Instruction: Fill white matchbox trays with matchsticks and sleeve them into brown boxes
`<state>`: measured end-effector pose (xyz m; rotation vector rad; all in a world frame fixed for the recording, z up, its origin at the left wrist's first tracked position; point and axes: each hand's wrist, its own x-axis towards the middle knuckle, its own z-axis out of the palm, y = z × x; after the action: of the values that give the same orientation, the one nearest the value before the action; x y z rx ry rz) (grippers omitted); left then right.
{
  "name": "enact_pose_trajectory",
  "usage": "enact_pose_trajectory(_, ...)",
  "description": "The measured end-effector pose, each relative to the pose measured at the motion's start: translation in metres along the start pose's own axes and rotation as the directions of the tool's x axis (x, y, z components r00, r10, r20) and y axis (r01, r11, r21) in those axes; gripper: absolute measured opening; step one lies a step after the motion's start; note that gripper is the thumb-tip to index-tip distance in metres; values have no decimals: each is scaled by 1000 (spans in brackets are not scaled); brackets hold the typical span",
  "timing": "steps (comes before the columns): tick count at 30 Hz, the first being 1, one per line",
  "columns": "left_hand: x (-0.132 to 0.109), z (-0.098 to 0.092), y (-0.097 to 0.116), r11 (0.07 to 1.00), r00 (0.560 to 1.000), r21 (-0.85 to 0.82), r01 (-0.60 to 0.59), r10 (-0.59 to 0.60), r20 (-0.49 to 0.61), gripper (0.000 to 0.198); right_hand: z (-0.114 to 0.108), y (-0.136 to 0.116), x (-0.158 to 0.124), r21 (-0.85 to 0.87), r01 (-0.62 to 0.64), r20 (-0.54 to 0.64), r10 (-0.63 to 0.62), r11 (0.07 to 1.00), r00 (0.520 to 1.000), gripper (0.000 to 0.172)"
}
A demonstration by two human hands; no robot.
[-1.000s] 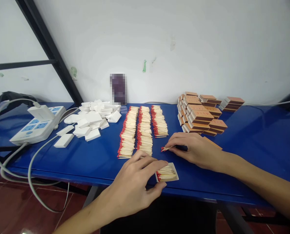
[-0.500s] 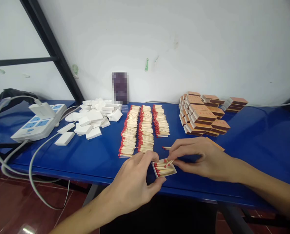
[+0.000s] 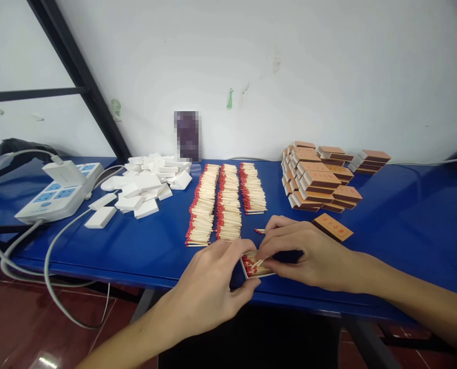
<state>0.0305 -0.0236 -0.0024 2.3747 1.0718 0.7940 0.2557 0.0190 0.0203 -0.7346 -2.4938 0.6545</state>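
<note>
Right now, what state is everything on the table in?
Tray, partly filled with matches, gripped by left hand.
Right hand, fingers on the tray's matches.
Match rows, three, lying flat.
White trays, heaped loose.
Matchboxes, stacked, closed.
Single matchbox, flat, apart.
Power strip, one plug in.

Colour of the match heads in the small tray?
Red match heads in the tray; head view.

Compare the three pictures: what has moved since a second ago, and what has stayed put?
The right hand carried its pinch of matches from the table back to the white tray and now rests its fingertips on them there. That uncovered a flat brown sleeve. The left hand still grips the tray. The match rows, white tray pile and brown boxes are unchanged.
</note>
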Motion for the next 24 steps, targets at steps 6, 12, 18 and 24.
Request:
enact_pose_trajectory(6, 0, -1, -1, 1000, 1000, 0, 17, -17, 10, 36, -3, 0, -1, 72, -148, -2, 149, 986, 989, 12)
enact_pose_trajectory(12, 1, -1, 0, 1000, 1000, -1, 6, -6, -1, 37, -2, 0, 0, 80, -153, 9, 153, 985, 988, 13)
enact_pose_trajectory(18, 1, -2, 1, 1000, 1000, 4, -13, 13, 0, 34, -3, 0, -1, 58, -107, 40, 105, 993, 994, 11)
enact_pose_trajectory(24, 3, -3, 1, 998, 998, -32, -47, 48, 37, 17, 1, 0, -2, 54, -46, 17, 45, 998, 999, 11)
